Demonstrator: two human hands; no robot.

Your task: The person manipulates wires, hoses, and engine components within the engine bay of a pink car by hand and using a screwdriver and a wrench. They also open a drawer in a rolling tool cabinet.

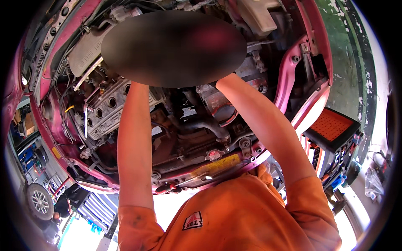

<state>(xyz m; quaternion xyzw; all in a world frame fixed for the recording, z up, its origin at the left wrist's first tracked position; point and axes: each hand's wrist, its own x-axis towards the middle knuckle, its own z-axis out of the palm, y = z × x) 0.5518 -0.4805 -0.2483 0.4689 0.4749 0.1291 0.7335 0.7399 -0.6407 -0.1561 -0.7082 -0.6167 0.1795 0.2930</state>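
Observation:
Both my forearms reach up into the open engine bay of a pink car (289, 75). My left forearm (134, 142) runs up past the exposed engine head (104, 117) with its round openings. My right forearm (264, 125) angles up from the right over hoses and metal housings. A dark blurred oval covers both hands, so their fingers and whatever they touch are hidden. A red-handled tool (166, 188) lies on the front panel, near a radiator cap (214, 155). A grey cover (81, 58) is at the upper left, a translucent reservoir (255, 12) at the upper right.
At the right stands a black cart (335, 142) with an orange top tray and a crumpled plastic bag (372, 184) beyond it. At the lower left are a wheel (39, 201), a slatted metal unit (96, 209) and what looks like a person in dark clothing (63, 205).

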